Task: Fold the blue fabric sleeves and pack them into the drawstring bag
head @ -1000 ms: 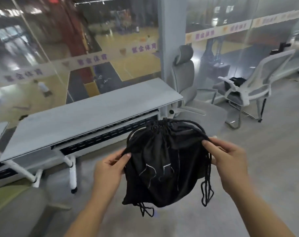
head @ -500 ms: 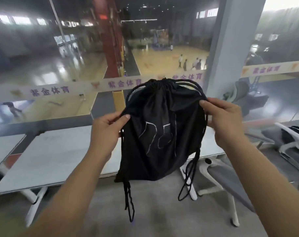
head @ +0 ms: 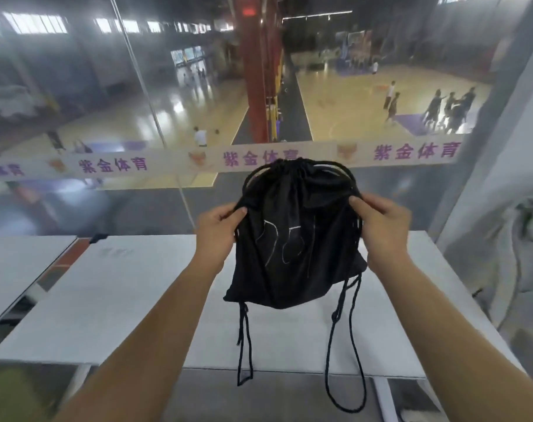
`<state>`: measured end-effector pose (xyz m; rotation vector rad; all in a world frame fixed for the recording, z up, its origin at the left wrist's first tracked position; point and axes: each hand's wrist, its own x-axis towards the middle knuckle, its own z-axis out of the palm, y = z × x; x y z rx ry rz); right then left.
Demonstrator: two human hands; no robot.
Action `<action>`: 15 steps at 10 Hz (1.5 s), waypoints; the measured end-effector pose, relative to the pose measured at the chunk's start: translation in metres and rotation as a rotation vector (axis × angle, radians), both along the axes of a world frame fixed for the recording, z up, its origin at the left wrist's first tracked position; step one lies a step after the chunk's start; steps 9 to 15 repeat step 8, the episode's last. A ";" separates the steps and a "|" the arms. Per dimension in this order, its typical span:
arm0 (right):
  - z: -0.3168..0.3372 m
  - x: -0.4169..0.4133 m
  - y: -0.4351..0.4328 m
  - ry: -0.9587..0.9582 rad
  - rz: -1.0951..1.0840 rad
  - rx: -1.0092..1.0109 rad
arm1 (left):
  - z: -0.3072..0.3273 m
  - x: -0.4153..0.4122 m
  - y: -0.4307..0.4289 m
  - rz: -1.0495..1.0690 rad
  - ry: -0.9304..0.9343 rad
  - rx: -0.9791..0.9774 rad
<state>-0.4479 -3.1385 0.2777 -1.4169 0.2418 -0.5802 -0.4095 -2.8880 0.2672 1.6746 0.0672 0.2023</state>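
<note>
A black fabric drawstring bag (head: 295, 248), mouth cinched, hangs at centre above a white tabletop (head: 122, 300). The left hand (head: 219, 226) at nine o'clock and right hand (head: 380, 220) at three pinch its upper corners, probably to spread it open. No blue sleeves are in view.

- Glass wall (head: 76, 208) w/ pale strip (head: 113, 164), purple lettering, across mid-height.
- Beyond glass: sports hall, shiny wood courts (head: 335, 111), red column (head: 254, 86), bright high windows (head: 33, 24).
- White table (head: 106, 300) against glass; 2nd table (head: 15, 269) to its left.
- Grey floor (head: 274, 397); white pillar (head: 487, 178) at rt.
</note>
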 end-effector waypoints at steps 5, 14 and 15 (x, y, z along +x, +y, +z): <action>-0.196 0.056 -0.026 0.543 0.153 -0.343 | -0.190 0.035 -0.009 -0.032 0.293 0.316; -0.145 -0.026 -0.008 0.443 0.259 -0.530 | -0.148 -0.028 0.022 -0.172 0.150 0.538; -0.145 -0.026 -0.008 0.443 0.259 -0.530 | -0.148 -0.028 0.022 -0.172 0.150 0.538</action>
